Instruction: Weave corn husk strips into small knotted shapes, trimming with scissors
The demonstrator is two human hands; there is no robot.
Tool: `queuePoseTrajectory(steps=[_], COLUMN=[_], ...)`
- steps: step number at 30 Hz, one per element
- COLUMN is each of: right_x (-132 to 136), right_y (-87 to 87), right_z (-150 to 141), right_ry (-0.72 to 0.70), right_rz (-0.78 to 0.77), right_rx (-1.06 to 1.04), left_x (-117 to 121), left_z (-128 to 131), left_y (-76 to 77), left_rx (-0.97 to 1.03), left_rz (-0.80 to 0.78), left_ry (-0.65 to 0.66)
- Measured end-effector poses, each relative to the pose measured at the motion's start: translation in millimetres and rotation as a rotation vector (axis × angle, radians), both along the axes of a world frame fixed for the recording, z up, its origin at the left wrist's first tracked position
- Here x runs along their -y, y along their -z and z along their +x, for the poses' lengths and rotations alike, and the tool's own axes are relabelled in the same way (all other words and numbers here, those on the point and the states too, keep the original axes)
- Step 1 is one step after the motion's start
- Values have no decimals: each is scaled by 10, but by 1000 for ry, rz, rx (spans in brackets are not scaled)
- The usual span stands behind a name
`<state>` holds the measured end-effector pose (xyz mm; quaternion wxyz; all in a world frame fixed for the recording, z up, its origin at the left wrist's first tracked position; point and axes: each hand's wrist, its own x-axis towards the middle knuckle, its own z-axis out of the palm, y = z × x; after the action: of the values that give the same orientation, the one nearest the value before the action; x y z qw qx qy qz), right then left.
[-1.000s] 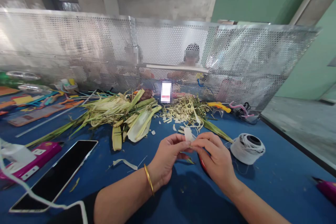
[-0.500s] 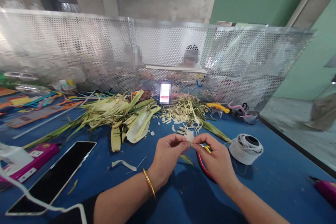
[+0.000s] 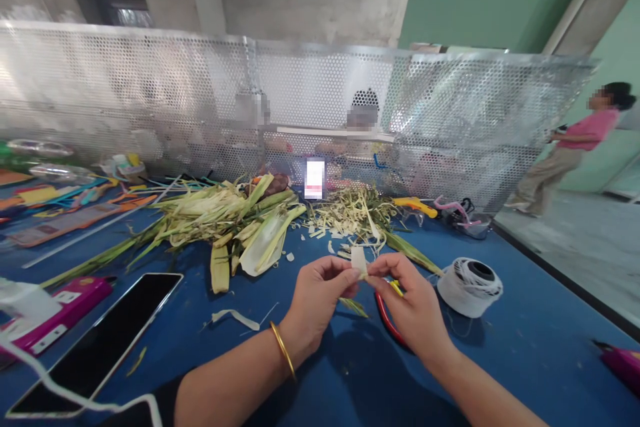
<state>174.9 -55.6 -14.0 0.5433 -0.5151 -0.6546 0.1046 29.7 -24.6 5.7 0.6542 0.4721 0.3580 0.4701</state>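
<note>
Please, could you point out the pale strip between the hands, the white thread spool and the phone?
Pale strip [image 3: 358,258]: head view, upper part.
White thread spool [image 3: 465,295]: head view, wound side.
Phone [image 3: 103,341]: head view, middle of dark screen.

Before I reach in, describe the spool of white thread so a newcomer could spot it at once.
On the blue tabletop, look just right of the person's right hand. The spool of white thread sits there, set apart by its fat round winding and dark centre.
</note>
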Motion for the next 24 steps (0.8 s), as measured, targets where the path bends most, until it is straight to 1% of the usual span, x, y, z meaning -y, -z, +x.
queuePoseTrajectory(steps=[4, 7, 11, 15, 18, 21, 24], right_x=[17, 21, 22, 35, 51, 66, 70], right_y=[-10, -18, 5, 22, 0, -29, -39], right_z=[30, 36, 33, 17, -8, -33, -42], right_ry=[-4, -7, 18, 18, 5, 19, 51], right_rz=[210, 268, 215, 121, 60, -10, -44], right_rx=[316, 385, 348, 200, 123, 86, 35], left_x=[-5, 2, 26, 42, 38, 34, 33], left_z=[0, 0, -3, 5, 7, 0, -4], left_y=[-5, -5, -8, -4, -7, -9, 3], left_rx=[63, 87, 71, 26, -20, -42, -55], left_rz=[-80, -113, -96, 13, 86, 105, 111], left_ry=[29, 38, 40, 14, 3, 7, 10])
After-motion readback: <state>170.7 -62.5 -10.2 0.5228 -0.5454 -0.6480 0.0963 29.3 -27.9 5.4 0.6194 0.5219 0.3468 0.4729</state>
